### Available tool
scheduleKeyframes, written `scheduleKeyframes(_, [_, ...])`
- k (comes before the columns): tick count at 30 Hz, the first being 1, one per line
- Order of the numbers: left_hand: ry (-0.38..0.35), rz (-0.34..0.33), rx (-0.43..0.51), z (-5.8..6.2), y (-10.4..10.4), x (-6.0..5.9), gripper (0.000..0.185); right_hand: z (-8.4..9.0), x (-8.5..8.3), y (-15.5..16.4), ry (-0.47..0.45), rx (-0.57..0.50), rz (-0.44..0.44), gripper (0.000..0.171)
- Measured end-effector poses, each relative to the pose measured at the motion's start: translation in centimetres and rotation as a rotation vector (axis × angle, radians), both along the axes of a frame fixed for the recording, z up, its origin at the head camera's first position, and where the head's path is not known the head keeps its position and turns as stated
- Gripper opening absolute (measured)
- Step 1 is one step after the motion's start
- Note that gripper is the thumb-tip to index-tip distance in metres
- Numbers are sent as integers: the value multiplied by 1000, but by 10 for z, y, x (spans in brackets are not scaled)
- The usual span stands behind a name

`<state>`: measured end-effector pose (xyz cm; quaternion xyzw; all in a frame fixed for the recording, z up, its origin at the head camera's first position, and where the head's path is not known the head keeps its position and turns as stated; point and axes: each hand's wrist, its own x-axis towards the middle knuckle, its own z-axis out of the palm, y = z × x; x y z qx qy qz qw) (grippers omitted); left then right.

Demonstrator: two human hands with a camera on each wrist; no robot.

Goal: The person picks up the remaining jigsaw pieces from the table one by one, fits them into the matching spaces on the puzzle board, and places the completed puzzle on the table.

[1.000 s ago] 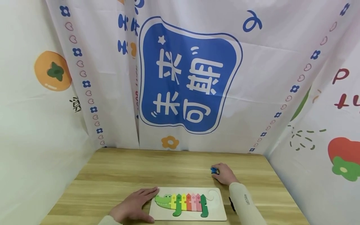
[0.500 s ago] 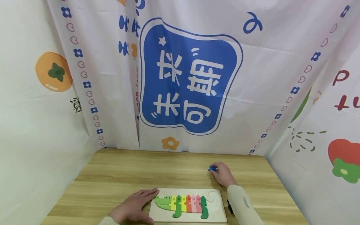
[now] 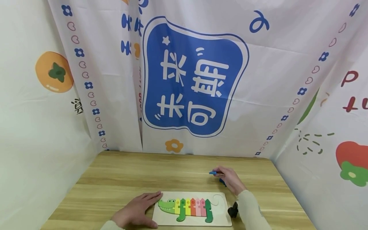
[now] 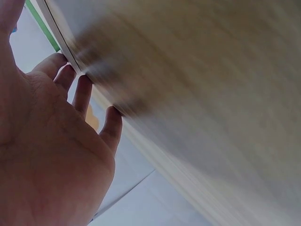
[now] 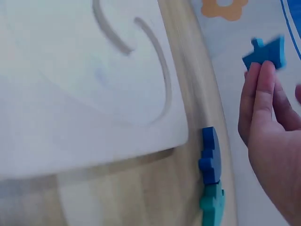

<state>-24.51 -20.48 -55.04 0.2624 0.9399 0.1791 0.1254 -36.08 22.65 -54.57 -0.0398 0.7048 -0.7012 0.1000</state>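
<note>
A pale wooden puzzle board point(image 3: 221, 218) lies at the table's front, with a crocodile puzzle point(image 3: 166, 206) of coloured pieces on it. At its right end, a curled tail outline point(image 5: 164, 70) shows on bare board. My left hand point(image 3: 133, 210) rests along the board's left edge, fingers extended and touching it. Beyond the board's far right corner, my right hand point(image 3: 231, 180) pinches a blue puzzle piece point(image 5: 268, 52) between thumb and fingers, raised above the table. A dark blue puzzle piece point(image 5: 210, 155) and a teal puzzle piece point(image 5: 213, 205) lie below that hand, touching or nearly so.
The wooden table point(image 3: 143, 169) is enclosed by printed white cloth point(image 3: 115, 95) at the back and both sides. A black object point(image 3: 233, 210) sits at the right wrist, close to the board's right edge.
My right hand has shifted slightly left and lifted, turning the blue piece flatter in its fingertips. A dark blue piece beneath the hand has come into sight. The left hand stays still.
</note>
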Motion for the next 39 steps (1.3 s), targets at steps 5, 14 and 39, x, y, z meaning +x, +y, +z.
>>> scheduleKeyframes(5, [1,2,3,1,0,1,108,-6,3,3,-16,95,8,40])
scheduleKeyframes(14, [-15,7,7,4,1,1,108,-7,8,2,-35,52,-37,29])
scheduleKeyframes(39, [-19,8,-2,4,1,2,108,7,20,-3,183,96,-31,48])
